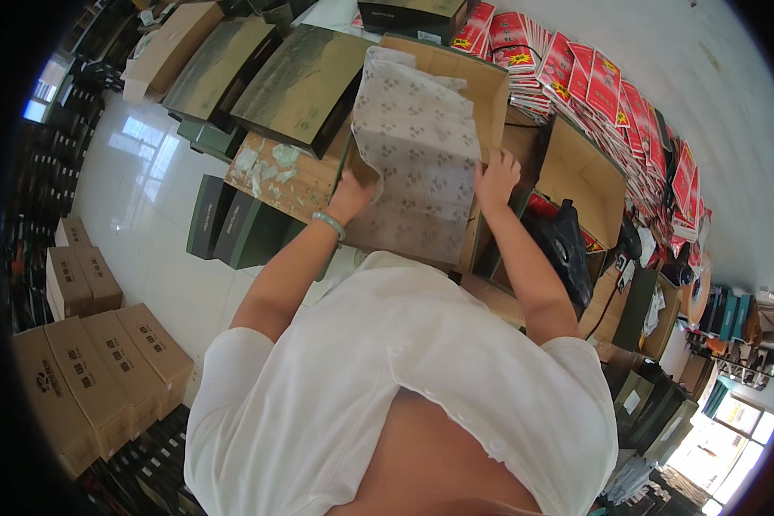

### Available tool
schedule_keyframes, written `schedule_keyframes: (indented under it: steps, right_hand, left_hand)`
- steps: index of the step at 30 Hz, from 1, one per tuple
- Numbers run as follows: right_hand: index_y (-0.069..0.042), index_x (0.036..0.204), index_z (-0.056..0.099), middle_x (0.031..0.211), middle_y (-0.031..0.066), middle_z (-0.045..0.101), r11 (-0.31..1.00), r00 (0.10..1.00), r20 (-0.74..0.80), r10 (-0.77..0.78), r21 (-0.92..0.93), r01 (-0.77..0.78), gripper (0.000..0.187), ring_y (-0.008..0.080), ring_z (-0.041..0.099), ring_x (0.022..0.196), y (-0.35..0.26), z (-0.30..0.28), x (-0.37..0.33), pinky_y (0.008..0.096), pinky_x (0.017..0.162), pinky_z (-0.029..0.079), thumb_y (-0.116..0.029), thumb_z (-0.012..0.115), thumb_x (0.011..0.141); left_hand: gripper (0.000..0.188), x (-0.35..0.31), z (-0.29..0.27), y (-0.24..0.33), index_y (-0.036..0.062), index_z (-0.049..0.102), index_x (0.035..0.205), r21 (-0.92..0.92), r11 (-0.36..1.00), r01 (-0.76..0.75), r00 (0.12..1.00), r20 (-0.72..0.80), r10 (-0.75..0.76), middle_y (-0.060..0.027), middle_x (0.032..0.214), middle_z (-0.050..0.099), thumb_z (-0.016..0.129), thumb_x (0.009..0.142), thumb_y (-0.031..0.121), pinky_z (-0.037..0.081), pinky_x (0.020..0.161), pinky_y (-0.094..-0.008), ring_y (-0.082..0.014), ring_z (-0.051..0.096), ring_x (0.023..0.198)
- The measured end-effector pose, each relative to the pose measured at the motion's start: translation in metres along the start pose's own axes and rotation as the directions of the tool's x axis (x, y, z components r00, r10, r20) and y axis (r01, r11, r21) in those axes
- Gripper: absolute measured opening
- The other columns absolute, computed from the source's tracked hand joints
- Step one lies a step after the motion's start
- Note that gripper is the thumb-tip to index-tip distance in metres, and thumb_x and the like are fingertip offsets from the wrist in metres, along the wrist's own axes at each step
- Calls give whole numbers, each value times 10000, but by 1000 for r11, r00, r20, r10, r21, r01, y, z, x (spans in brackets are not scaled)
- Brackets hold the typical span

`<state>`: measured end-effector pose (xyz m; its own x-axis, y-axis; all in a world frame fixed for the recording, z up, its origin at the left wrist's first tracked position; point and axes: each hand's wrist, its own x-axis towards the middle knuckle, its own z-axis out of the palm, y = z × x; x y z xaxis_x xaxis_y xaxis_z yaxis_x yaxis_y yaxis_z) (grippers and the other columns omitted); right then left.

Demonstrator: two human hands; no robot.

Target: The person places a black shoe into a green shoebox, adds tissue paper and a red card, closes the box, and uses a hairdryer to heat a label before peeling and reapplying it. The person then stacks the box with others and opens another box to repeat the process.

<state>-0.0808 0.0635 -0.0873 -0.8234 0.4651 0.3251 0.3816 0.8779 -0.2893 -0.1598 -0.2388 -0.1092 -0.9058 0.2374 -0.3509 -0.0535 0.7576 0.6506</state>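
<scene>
An open cardboard box (488,96) stands before me on the table. Patterned white tissue paper (421,146) lines it and rises over its far part, hiding whatever lies beneath. My left hand (350,198), with a pale green bangle (328,225) on its wrist, is closed around the box's left wall, its thumb inside beside the paper. On the opposite side my right hand (497,179) bends its fingers over the right wall, its thumb at the tissue's edge. Both hands' fingertips are partly hidden.
Dark green lidded boxes (301,86) sit left of the open box on a worn wooden tabletop (271,176). Many red printed packets (576,73) pile up behind and right. A black plastic bag (563,245) lies by another open box (580,176). Brown cartons (103,378) stand on the left floor.
</scene>
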Motion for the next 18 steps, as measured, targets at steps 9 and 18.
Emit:
schedule_keyframes:
  steps: [9, 18]
  right_hand:
    - [-161, 1171, 674, 1132, 21, 686, 944, 941, 166, -296, -97, 314, 374, 296, 501, 1159, 13, 38, 33, 461, 1032, 343, -259, 710, 812]
    - [-92, 1013, 715, 1027, 56, 712, 947, 957, 82, -279, -145, 288, 257, 289, 511, 1143, 2, 26, 13, 456, 1047, 326, -218, 693, 790]
  left_hand:
    - [772, 57, -26, 40, 311, 68, 1565, 509, 829, -230, 964, 4, 265, -258, 1106, 596, 557, 968, 278, 535, 645, -508, -404, 653, 804]
    - [782, 84, -24, 27, 258, 45, 1578, 368, 921, -127, 991, 13, 132, -211, 812, 676, 524, 961, 253, 521, 596, -511, -400, 654, 718]
